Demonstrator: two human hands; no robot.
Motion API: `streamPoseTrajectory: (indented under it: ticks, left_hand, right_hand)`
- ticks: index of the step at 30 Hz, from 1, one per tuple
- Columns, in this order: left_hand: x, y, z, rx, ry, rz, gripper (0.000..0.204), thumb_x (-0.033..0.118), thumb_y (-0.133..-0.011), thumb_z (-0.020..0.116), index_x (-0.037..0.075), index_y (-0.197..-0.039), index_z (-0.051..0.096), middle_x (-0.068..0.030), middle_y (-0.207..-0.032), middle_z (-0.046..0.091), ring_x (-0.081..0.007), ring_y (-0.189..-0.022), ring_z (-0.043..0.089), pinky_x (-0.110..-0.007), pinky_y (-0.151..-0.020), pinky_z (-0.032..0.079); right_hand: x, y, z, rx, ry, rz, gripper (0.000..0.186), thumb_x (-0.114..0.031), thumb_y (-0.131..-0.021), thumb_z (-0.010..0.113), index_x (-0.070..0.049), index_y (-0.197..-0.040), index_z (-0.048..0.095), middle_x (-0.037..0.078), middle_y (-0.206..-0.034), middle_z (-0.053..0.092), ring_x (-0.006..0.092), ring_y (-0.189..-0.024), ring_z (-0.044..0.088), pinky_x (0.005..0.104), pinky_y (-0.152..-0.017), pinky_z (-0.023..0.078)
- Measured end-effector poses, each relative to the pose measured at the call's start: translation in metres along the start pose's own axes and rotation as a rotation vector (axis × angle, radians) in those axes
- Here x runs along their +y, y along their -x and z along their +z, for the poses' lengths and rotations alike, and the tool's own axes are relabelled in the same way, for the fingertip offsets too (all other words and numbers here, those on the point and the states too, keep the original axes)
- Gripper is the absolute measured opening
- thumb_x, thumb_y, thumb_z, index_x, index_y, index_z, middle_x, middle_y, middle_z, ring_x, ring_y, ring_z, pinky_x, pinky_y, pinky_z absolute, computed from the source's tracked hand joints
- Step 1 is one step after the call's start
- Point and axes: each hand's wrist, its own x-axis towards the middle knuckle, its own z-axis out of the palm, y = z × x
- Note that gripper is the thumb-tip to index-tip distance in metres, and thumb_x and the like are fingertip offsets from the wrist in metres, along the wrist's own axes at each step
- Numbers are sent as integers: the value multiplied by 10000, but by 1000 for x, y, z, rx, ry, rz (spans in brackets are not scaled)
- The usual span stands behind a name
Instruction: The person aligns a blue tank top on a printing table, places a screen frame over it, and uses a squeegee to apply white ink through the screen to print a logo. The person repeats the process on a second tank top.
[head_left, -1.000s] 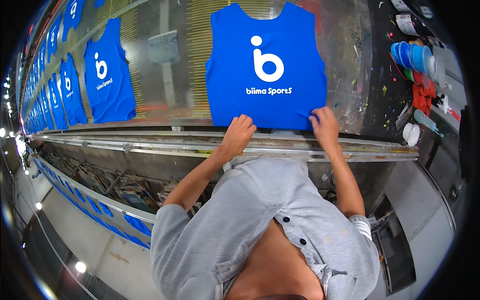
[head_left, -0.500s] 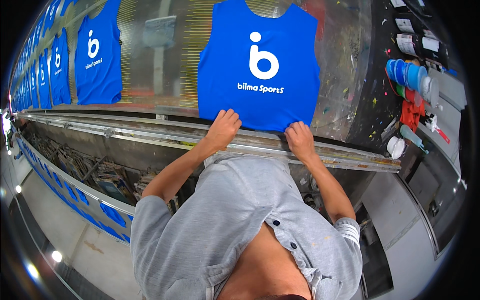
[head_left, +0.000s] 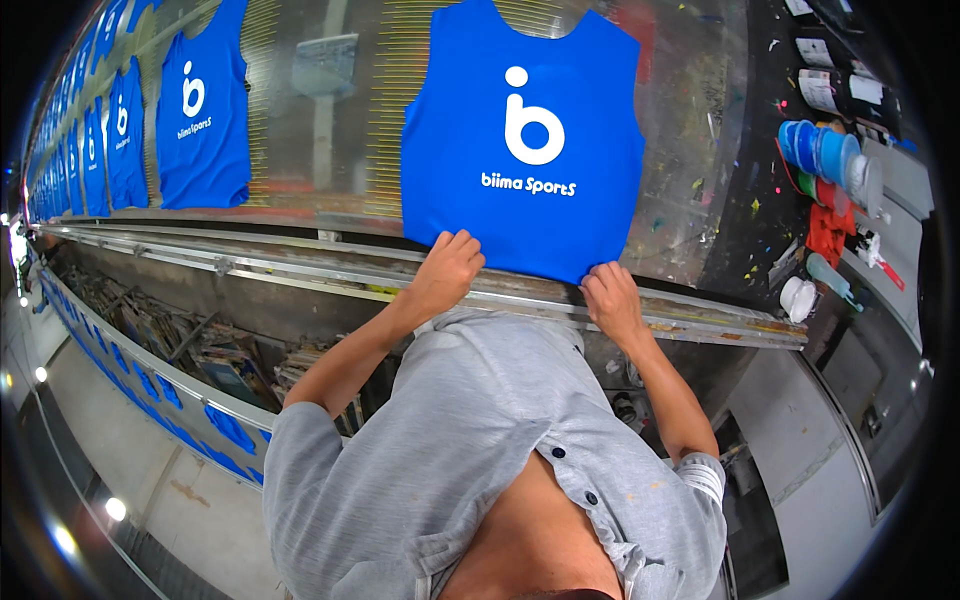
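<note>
A blue sleeveless garment panel (head_left: pixel 522 210) with a white printed emblem and lettering lies on the printing table (head_left: pixel 680 180), its lower edge drawn over the table's near side by the metal rail (head_left: pixel 735 318). At that edge's left end, my left hand (head_left: pixel 447 265) grips the fabric between curled fingers. My right hand (head_left: pixel 612 298) pinches the same edge at the lower right corner.
Similar blue panels (head_left: pixel 200 130) line the table leftward. Paint-spattered dark surface at right carries stacked blue plastic tubs (head_left: pixel 830 150), red cloth (head_left: pixel 830 225) and a white container (head_left: pixel 797 298). Below left are a second rack with blue pieces (head_left: pixel 225 428) and leaning screen frames (head_left: pixel 230 365).
My right hand has moved left and toward my body with the panel's corner, stretching the lower edge nearer me. My left hand has shifted slightly the same way. The whole view has also shifted.
</note>
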Motion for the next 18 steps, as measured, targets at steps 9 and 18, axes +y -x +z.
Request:
streamPoseTrajectory:
  ticks: [9,18]
  left_hand:
    - [-10,-11,14,-109,-44,-9,36,47,-720,622,57,-748,644,-84,-841,532,-253,-897,506,-367,-765,380]
    - [-9,-31,4,-153,-2,-46,334,265,-828,746,34,-1060,679,-135,-1149,598,-304,-1128,533,-433,-959,405]
  right_hand:
    - [14,-2,26,-43,8,65,157,-43,-729,725,-47,-847,621,87,-866,543,270,-843,542,393,-709,427]
    - [11,-19,13,-72,-20,109,130,-120,-800,738,-53,-780,628,85,-835,538,272,-828,535,393,-710,416]
